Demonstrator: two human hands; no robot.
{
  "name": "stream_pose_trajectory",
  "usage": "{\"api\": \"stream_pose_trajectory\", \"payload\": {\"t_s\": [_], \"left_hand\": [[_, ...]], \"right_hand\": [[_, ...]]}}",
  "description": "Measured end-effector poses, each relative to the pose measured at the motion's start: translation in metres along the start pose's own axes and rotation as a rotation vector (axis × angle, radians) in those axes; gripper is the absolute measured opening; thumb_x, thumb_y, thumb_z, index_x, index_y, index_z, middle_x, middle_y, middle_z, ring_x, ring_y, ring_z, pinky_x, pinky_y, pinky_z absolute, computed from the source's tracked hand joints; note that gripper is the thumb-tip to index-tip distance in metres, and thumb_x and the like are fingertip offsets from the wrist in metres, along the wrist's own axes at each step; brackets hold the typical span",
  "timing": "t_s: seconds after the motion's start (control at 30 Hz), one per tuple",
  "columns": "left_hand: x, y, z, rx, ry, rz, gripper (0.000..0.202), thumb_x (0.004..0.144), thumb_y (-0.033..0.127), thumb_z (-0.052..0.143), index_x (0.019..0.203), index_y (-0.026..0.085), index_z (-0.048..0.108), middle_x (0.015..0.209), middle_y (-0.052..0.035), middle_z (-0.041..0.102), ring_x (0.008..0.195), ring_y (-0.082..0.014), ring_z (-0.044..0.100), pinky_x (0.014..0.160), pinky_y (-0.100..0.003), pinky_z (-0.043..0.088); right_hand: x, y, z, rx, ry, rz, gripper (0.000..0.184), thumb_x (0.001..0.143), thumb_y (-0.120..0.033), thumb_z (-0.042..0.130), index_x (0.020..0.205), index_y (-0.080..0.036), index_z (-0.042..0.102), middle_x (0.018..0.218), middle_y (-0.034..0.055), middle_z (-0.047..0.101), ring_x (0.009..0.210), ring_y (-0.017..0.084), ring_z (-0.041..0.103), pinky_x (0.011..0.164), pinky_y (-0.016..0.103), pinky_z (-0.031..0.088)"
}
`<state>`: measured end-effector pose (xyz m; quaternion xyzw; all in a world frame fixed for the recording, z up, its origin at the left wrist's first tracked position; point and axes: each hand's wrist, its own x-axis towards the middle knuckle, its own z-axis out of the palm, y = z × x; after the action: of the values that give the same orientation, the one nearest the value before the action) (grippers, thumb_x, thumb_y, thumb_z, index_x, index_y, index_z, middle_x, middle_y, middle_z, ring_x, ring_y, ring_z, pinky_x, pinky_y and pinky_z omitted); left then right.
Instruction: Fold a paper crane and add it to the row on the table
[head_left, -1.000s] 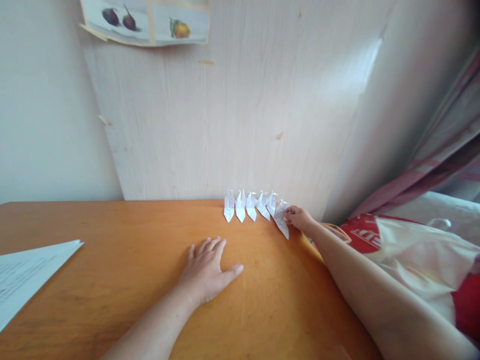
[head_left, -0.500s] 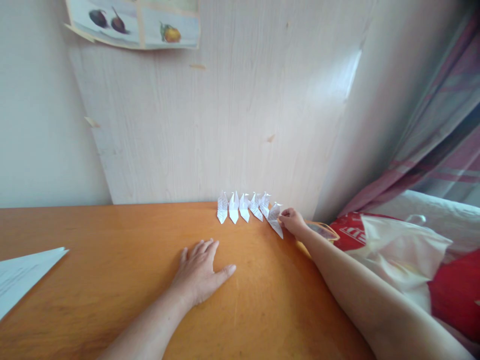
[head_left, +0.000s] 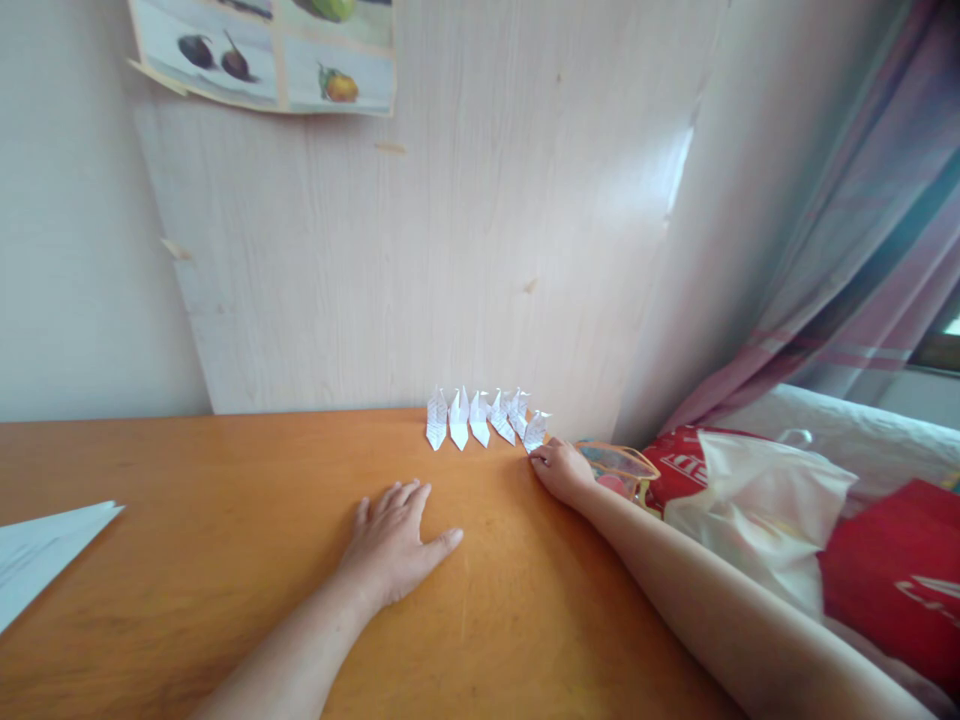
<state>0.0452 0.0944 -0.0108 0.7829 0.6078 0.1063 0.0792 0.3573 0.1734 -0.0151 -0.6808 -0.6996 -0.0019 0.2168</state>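
Observation:
Several folded white paper swans (head_left: pixel 480 425) stand in a row at the table's back edge, below the wall panel. Some have print or writing on them. The rightmost paper swan (head_left: pixel 535 431) sits a little nearer to me than the others and slightly turned. My right hand (head_left: pixel 562 470) is closed at its near end, and the fingers cover that tip. My left hand (head_left: pixel 394 545) lies flat on the wooden table (head_left: pixel 480 630), holding nothing, with its fingers spread and thumb pointing right.
White papers (head_left: pixel 49 555) lie at the table's left edge. Right of my right hand are an orange-edged clear pouch (head_left: pixel 616 462), a white plastic bag (head_left: pixel 765 510) and red bags (head_left: pixel 892 580). A fruit picture (head_left: pixel 270 60) hangs on the wall; a pink-grey curtain (head_left: pixel 832 240) hangs at right.
My right hand has moved from the rightmost swan's side down to its near end, and that swan now points more toward the row. My left hand stays put. The view has shifted slightly.

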Motion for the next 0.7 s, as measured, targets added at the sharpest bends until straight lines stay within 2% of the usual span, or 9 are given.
{"api": "stream_pose_trajectory", "payload": {"t_s": [0.13, 0.37, 0.5, 0.7], "left_hand": [[0.001, -0.001, 0.002, -0.012, 0.016, 0.008, 0.095, 0.081, 0.080, 0.035, 0.154, 0.020, 0.038, 0.164, -0.0110, 0.030, 0.153, -0.0344, 0.019, 0.121, -0.059, 0.013], [0.001, 0.000, 0.001, -0.013, 0.010, 0.008, 0.095, 0.081, 0.080, 0.036, 0.154, 0.018, 0.038, 0.163, -0.0123, 0.031, 0.153, -0.0354, 0.020, 0.121, -0.061, 0.013], [0.000, 0.001, -0.001, -0.013, 0.011, -0.002, 0.094, 0.081, 0.079, 0.036, 0.154, 0.019, 0.039, 0.163, -0.0123, 0.031, 0.153, -0.0359, 0.019, 0.121, -0.061, 0.013], [-0.001, 0.003, -0.004, -0.004, -0.002, -0.004, 0.094, 0.082, 0.078, 0.036, 0.154, 0.018, 0.038, 0.163, -0.0125, 0.031, 0.153, -0.0354, 0.020, 0.120, -0.062, 0.013]], "right_hand": [[-0.002, -0.003, -0.001, -0.049, -0.002, -0.005, 0.026, 0.094, -0.027, 0.053, 0.097, -0.026, 0.079, 0.104, 0.0085, 0.068, 0.104, 0.024, 0.059, 0.081, 0.028, 0.040], [-0.011, -0.011, -0.007, -0.095, 0.051, 0.010, 0.026, 0.097, -0.032, 0.050, 0.101, -0.024, 0.074, 0.104, 0.0087, 0.067, 0.097, 0.022, 0.060, 0.074, 0.027, 0.038], [-0.021, -0.023, -0.010, -0.105, 0.056, -0.027, 0.025, 0.097, -0.030, 0.049, 0.096, -0.021, 0.072, 0.103, 0.0091, 0.068, 0.097, 0.022, 0.060, 0.073, 0.027, 0.037], [-0.047, -0.048, -0.014, -0.058, -0.004, -0.074, 0.020, 0.094, -0.027, 0.050, 0.092, -0.022, 0.070, 0.101, 0.0076, 0.070, 0.091, 0.020, 0.063, 0.070, 0.027, 0.036]]}}
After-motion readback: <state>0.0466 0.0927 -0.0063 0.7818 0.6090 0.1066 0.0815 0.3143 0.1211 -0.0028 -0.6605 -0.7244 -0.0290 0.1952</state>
